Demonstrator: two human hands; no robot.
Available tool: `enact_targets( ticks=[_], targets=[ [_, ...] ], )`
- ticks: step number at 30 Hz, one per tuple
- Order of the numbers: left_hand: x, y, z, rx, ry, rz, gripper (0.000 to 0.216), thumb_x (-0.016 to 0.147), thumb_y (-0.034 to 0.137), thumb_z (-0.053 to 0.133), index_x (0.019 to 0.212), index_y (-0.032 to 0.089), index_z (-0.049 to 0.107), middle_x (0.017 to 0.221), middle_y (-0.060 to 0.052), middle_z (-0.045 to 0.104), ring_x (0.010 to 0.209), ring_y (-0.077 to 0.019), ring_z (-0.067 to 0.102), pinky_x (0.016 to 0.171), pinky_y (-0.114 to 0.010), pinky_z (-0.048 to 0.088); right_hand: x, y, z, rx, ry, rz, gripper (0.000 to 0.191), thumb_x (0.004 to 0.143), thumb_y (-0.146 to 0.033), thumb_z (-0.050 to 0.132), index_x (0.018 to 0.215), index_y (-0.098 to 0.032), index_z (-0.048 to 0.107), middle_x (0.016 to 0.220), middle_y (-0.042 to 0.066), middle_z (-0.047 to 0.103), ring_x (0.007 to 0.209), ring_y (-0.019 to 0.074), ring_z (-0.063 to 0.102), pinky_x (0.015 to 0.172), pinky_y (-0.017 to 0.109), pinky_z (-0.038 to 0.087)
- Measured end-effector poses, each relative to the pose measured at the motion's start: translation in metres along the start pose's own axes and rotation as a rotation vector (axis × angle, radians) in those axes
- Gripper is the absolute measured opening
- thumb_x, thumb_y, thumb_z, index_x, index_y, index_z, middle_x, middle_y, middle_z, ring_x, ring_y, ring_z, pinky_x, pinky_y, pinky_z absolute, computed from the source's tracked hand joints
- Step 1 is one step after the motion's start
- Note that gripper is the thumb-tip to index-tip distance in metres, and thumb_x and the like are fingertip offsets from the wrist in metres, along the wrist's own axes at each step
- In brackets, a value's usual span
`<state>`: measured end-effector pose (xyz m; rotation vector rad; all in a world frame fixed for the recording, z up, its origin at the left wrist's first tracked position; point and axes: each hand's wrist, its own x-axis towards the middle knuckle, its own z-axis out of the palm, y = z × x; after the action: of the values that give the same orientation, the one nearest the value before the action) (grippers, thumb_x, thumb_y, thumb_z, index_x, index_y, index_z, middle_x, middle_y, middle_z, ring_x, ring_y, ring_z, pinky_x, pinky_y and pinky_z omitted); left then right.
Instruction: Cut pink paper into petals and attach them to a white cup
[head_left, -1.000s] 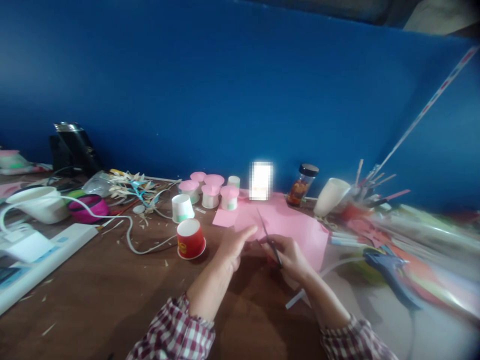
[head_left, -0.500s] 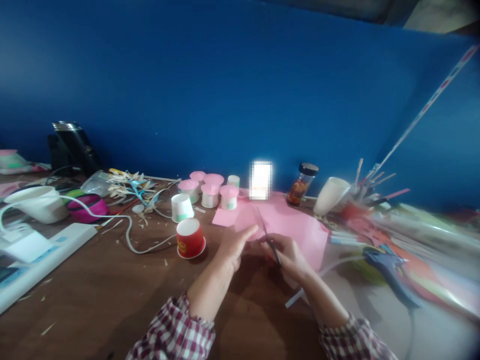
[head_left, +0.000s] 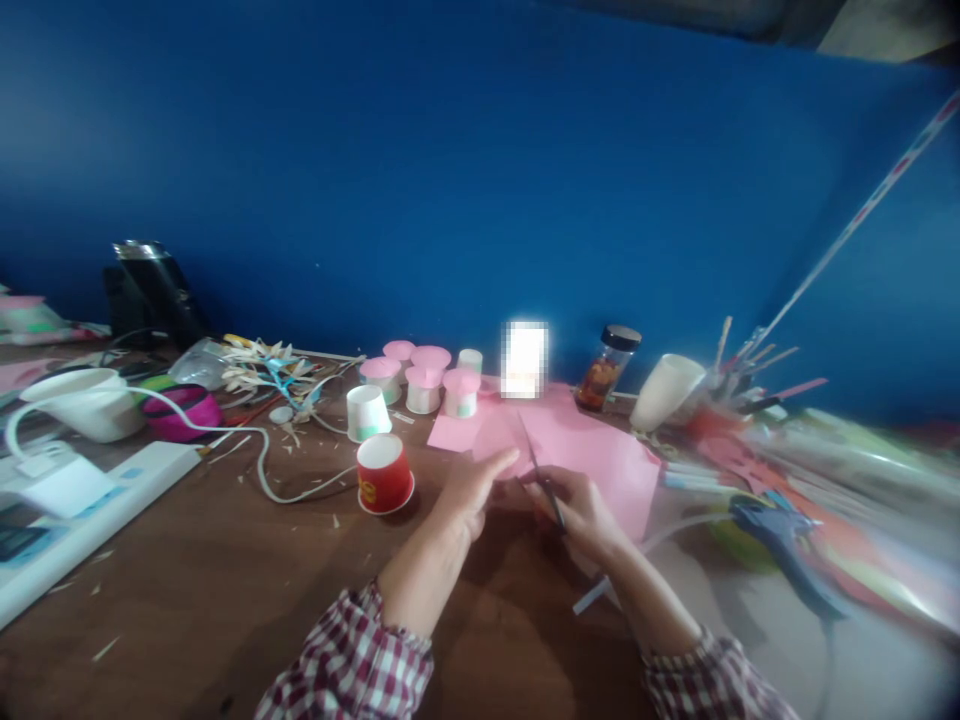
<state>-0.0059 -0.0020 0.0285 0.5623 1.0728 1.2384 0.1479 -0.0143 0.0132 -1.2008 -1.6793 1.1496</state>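
My left hand [head_left: 471, 490] is closed on a piece of pink paper [head_left: 491, 440], its thumb along the near edge and the other fingers mostly hidden. Close by on the right, my right hand [head_left: 581, 512] grips scissors [head_left: 553, 497], seen nearly edge-on, with dark handles and a thin blade pointing up and away over the paper. A larger pink sheet [head_left: 611, 462] lies on the table behind and beneath both hands. Whether the blades are apart is too small to tell.
To the left stand a red paper cup [head_left: 385, 478], a white cup [head_left: 367, 414] and several pink-topped cups [head_left: 424, 388]. A capped jar [head_left: 609, 368] and tilted white cup [head_left: 667, 390] stand behind. A glue gun [head_left: 784, 550] lies right; a power strip [head_left: 161, 470] and cable lie left.
The view has shifted slightly, so everything on the table appears a little to the right. Both hands keep almost the same pose, with the paper and scissors still held.
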Motion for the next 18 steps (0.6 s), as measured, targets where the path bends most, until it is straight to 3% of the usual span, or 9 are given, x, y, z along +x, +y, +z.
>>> enact_targets(
  ticks=[5, 18],
  targets=[
    [-0.003, 0.004, 0.002, -0.016, -0.013, 0.004, 0.02, 0.062, 0.021, 0.076, 0.076, 0.011, 0.065, 0.059, 0.0, 0.062, 0.047, -0.0096, 0.053, 0.044, -0.021, 0.04, 0.0, 0.0, 0.0, -0.014, 0.006, 0.014, 0.04, 0.081, -0.048, 0.062, 0.095, -0.011, 0.065, 0.053, -0.001, 0.055, 0.048, 0.0118, 0.049, 0.046, 0.022, 0.039],
    [0.007, -0.004, -0.004, 0.056, -0.008, 0.043, 0.032, 0.059, 0.028, 0.079, 0.083, 0.01, 0.067, 0.065, -0.002, 0.063, 0.051, -0.0101, 0.054, 0.045, -0.021, 0.038, -0.002, -0.001, 0.001, 0.009, 0.011, 0.008, 0.033, 0.079, -0.044, 0.064, 0.092, -0.013, 0.066, 0.053, -0.002, 0.056, 0.048, 0.0115, 0.049, 0.045, 0.021, 0.039]
  ],
)
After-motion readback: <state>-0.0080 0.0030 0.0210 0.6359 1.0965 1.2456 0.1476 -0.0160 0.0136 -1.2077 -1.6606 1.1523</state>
